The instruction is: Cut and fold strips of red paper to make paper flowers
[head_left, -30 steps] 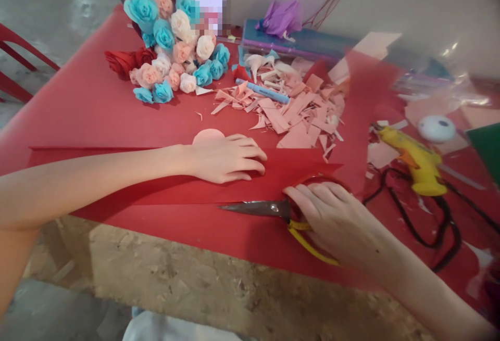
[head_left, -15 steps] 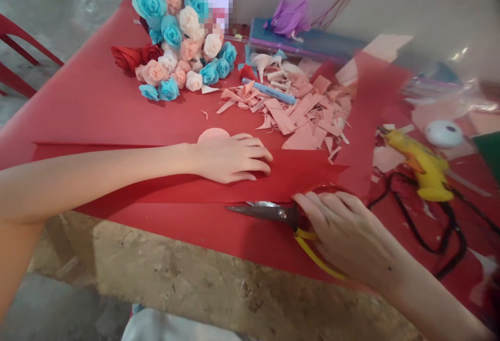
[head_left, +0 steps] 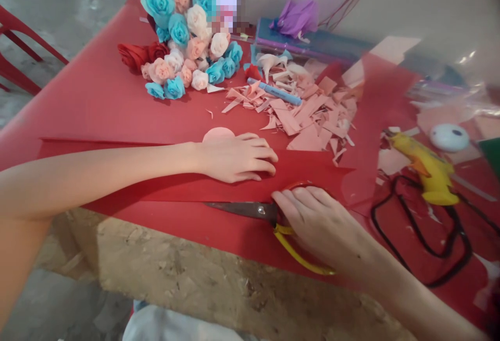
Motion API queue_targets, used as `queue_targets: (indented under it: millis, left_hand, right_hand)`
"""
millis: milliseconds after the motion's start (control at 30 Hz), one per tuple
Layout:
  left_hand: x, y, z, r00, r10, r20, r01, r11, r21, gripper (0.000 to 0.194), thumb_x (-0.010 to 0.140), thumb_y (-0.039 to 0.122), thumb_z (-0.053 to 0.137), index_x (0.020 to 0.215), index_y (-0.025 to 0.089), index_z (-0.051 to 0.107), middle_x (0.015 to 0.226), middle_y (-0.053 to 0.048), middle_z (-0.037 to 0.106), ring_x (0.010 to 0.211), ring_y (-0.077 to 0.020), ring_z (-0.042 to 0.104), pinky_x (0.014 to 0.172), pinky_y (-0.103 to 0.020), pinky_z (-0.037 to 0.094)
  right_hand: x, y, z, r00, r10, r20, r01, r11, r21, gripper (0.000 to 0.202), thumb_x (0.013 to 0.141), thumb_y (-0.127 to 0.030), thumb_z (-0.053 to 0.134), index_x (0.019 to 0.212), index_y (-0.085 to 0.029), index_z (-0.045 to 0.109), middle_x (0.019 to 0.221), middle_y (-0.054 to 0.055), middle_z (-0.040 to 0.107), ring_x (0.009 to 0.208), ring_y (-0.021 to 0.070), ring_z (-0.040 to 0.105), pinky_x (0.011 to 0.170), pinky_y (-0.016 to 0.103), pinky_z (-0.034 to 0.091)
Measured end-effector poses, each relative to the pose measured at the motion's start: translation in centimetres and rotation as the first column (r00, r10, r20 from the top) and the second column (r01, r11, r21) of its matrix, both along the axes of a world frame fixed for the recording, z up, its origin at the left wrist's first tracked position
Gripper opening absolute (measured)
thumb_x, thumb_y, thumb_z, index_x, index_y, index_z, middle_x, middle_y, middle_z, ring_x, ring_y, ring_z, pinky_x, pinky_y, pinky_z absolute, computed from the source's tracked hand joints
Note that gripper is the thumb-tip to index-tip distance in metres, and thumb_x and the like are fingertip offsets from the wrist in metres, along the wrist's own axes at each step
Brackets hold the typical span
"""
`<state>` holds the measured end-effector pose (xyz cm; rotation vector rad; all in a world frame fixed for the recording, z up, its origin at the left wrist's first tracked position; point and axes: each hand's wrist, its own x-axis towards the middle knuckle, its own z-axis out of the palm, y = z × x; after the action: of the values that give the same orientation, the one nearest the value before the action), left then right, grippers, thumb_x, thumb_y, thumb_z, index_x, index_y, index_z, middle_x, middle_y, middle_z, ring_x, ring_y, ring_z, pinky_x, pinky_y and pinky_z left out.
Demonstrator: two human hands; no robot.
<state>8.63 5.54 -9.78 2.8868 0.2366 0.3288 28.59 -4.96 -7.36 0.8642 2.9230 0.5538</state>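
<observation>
My left hand (head_left: 242, 159) lies flat with fingers spread on a long piece of red paper (head_left: 308, 172), pressing it to the table. A pale pink paper circle (head_left: 219, 134) shows partly from behind that wrist. My right hand (head_left: 316, 221) grips a pair of scissors (head_left: 242, 209) with yellow and red handles. The dark blades point left along the near edge of the paper. One blade is largely hidden, seemingly under the paper.
Blue, pink, white and red paper flowers (head_left: 187, 44) stand at the back left. Pink paper scraps (head_left: 312, 112) and a blue marker (head_left: 275, 92) lie behind my hands. On the right are a yellow glue gun (head_left: 425, 166), its black cord and a white round object (head_left: 449, 137).
My right hand and the scissors have moved left along the paper's near edge, and the blades have come closer together. My left hand keeps its place on the paper.
</observation>
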Motion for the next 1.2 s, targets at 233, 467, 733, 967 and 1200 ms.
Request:
queue_targets:
  millis: [233, 467, 733, 967, 1200]
  left_hand:
    - [0.0, 0.0, 0.1, 1.000, 0.002, -0.007, -0.002, 1.000, 0.007, 0.027, 0.090, 0.026, 0.042, 0.110, 0.017, 0.059, 0.116, -0.010, 0.058, 0.109, -0.0222, 0.049, 0.094, -0.035, 0.033]
    - [-0.1, 0.0, -0.1, 1.000, 0.001, 0.005, -0.001, 1.000, 0.017, 0.028, 0.091, 0.027, 0.040, 0.111, 0.017, 0.058, 0.117, -0.009, 0.058, 0.110, -0.0210, 0.048, 0.096, -0.033, 0.031]
    - [0.0, 0.0, -0.1, 1.000, 0.003, 0.008, -0.003, 1.000, 0.022, 0.028, 0.091, 0.026, 0.041, 0.111, 0.017, 0.058, 0.117, -0.010, 0.058, 0.110, -0.0218, 0.048, 0.094, -0.035, 0.033]
    - [-0.1, -0.1, -0.1, 1.000, -0.001, 0.023, 0.000, 1.000, 0.029, 0.028, 0.091, 0.025, 0.040, 0.110, 0.016, 0.059, 0.117, -0.010, 0.058, 0.109, -0.0219, 0.049, 0.094, -0.035, 0.033]
    - [-0.2, -0.1, 0.4, 1.000, 0.015, 0.007, -0.015, 1.000, 0.001, 0.029, 0.091, 0.029, 0.043, 0.113, 0.018, 0.058, 0.115, -0.009, 0.058, 0.105, -0.0202, 0.050, 0.094, -0.033, 0.033]
  right_hand:
    - [0.3, -0.4, 0.6, 0.998, 0.047, 0.036, -0.047, 0.999, -0.002, 0.029, 0.073, -0.004, 0.041, 0.097, -0.009, 0.057, 0.075, 0.007, 0.060, 0.069, 0.0195, 0.046, 0.071, 0.032, 0.034]
    - [0.0, -1.0, 0.1, 0.995, -0.065, 0.081, 0.070, 0.996, -0.058, 0.029, 0.074, -0.017, 0.047, 0.101, -0.009, 0.055, 0.083, 0.009, 0.059, 0.071, 0.0223, 0.045, 0.069, 0.035, 0.032]
    - [-2.8, -0.1, 0.0, 1.000, 0.015, 0.001, -0.015, 1.000, 0.001, 0.024, 0.075, -0.006, 0.040, 0.092, -0.009, 0.056, 0.068, 0.006, 0.054, 0.064, 0.0199, 0.043, 0.065, 0.032, 0.031]
    - [-2.4, -0.3, 0.2, 0.993, 0.118, 0.013, -0.118, 0.993, -0.024, 0.032, 0.072, -0.002, 0.039, 0.099, -0.009, 0.057, 0.063, 0.003, 0.051, 0.060, 0.0177, 0.041, 0.062, 0.030, 0.029]
    - [-2.3, -0.2, -0.3, 0.995, 0.094, 0.045, -0.092, 0.995, -0.041, 0.043, 0.073, -0.004, 0.039, 0.113, -0.004, 0.055, 0.066, 0.004, 0.052, 0.064, 0.0183, 0.043, 0.065, 0.031, 0.029]
